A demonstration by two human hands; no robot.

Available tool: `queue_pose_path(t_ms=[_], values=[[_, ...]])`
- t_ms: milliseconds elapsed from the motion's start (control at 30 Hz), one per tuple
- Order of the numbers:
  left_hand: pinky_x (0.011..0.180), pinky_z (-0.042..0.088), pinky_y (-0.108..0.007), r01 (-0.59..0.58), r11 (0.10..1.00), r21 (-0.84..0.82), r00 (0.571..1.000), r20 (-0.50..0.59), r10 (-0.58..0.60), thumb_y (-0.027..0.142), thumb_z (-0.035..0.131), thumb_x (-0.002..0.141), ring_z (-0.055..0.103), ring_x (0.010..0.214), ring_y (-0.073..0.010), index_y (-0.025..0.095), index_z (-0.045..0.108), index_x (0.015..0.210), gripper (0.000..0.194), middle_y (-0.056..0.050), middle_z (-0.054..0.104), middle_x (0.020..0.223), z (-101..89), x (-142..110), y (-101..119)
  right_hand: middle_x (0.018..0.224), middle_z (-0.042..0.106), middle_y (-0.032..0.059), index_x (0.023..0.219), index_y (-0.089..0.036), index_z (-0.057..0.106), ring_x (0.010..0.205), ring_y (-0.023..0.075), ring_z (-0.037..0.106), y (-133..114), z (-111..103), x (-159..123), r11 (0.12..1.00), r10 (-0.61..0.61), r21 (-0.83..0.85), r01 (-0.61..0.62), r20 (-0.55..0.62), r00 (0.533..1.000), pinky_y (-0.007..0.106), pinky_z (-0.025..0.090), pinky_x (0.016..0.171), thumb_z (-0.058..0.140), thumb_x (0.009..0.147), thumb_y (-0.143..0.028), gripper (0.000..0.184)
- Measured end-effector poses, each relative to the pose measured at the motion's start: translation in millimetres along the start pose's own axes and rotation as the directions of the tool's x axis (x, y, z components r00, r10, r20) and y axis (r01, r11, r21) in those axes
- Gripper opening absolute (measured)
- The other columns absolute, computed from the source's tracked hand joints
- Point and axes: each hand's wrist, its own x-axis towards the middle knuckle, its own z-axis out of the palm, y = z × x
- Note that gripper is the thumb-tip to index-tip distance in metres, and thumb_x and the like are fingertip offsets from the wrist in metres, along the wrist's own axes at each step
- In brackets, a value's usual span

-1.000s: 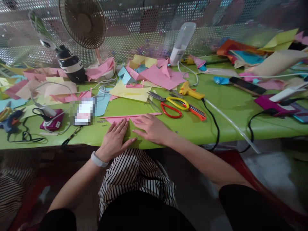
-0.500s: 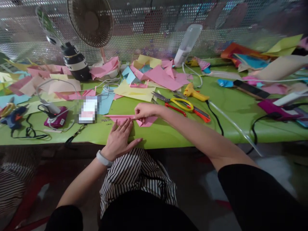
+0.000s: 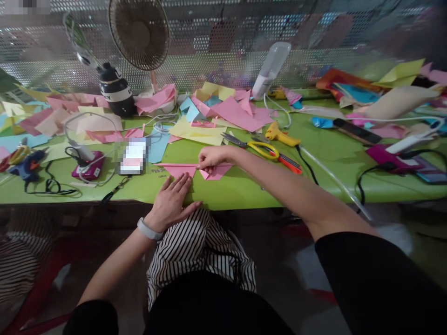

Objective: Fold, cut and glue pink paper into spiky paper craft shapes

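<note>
A folded pink paper [image 3: 180, 171] lies near the front edge of the green table, with a narrow folded band along its far side and two pointed flaps towards me. My left hand [image 3: 172, 200] is flat, fingers stretched, its fingertips resting on the left flap. Over the middle of the paper is my right hand [image 3: 213, 158], its fingers curled in and the thumb and finger pressed together at the folded band. Its fingertips are partly hidden. Yellow-and-red handled scissors [image 3: 260, 148] lie just beyond my right forearm, which covers part of them.
Right of the scissors are an orange cutter [image 3: 288, 163] and a yellow glue gun [image 3: 282, 135]. A phone [image 3: 133, 156] and a purple power block [image 3: 89, 166] are on the left. Loose coloured papers [image 3: 240, 111], a black bottle [image 3: 117, 93] and a fan [image 3: 139, 35] line the back.
My right hand has gone from lying with fingers spread on the paper to curled fingers at its folded band. The left hand stays flat on the paper. The view has shifted slightly.
</note>
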Motion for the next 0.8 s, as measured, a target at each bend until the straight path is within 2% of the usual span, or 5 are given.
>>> queue_pose_path(t_ms=[200, 367, 467, 633, 800], values=[[0.123, 0.02, -0.047, 0.008, 1.0, 0.004, 1.0, 0.022, -0.008, 0.063, 0.037, 0.096, 0.033, 0.147, -0.0265, 0.009, 0.037, 0.151, 0.077, -0.015, 0.035, 0.158, -0.4, -0.1, -0.1, 0.058, 0.063, 0.0007, 0.065, -0.013, 0.059, 0.052, 0.0084, 0.06, -3.5, -2.9, -4.6, 1.0, 0.001, -0.015, -0.001, 0.019, 1.0, 0.02, 0.048, 0.055, 0.068, 0.09, -0.032, 0.032], [0.122, 0.021, -0.048, 0.004, 1.0, 0.003, 1.0, 0.007, -0.004, 0.064, 0.036, 0.096, 0.034, 0.147, -0.0271, 0.012, 0.037, 0.152, 0.076, -0.016, 0.037, 0.157, -0.1, 0.1, 0.8, 0.065, 0.07, 0.0062, 0.067, -0.012, 0.066, 0.061, 0.0131, 0.064, -4.3, -4.6, -3.8, 0.987, -0.04, -0.155, 0.048, 0.06, 0.997, 0.022, 0.049, 0.057, 0.082, 0.068, -0.055, 0.047], [0.122, 0.021, -0.048, 0.001, 1.0, 0.007, 1.0, -0.003, -0.001, 0.064, 0.036, 0.095, 0.033, 0.147, -0.0278, 0.012, 0.037, 0.151, 0.077, -0.017, 0.037, 0.157, 1.3, 0.3, 1.2, 0.064, 0.071, 0.008, 0.064, -0.01, 0.068, 0.06, 0.0144, 0.064, -2.5, -2.8, 0.7, 0.978, -0.048, -0.199, 0.057, 0.047, 0.998, 0.024, 0.049, 0.056, 0.083, 0.06, -0.062, 0.054], [0.122, 0.022, -0.048, -0.001, 1.0, 0.012, 1.0, 0.005, 0.001, 0.063, 0.037, 0.095, 0.034, 0.146, -0.0282, 0.009, 0.038, 0.15, 0.077, -0.018, 0.037, 0.157, 1.3, 0.7, 1.0, 0.056, 0.066, 0.0025, 0.063, -0.012, 0.066, 0.055, 0.0124, 0.061, -1.1, -2.9, 2.9, 0.992, -0.025, -0.119, 0.028, 0.032, 0.999, 0.023, 0.048, 0.057, 0.086, 0.061, -0.054, 0.047], [0.123, 0.021, -0.047, 0.001, 1.0, 0.008, 1.0, 0.02, -0.002, 0.06, 0.039, 0.096, 0.032, 0.148, -0.0273, 0.01, 0.039, 0.15, 0.074, -0.017, 0.037, 0.157, -0.3, 1.2, 0.1, 0.057, 0.065, 0.0022, 0.065, -0.011, 0.064, 0.055, 0.0114, 0.062, -1.6, -6.3, 3.6, 0.996, 0.004, -0.089, 0.003, 0.079, 0.997, 0.023, 0.049, 0.059, 0.081, 0.073, -0.047, 0.04]])
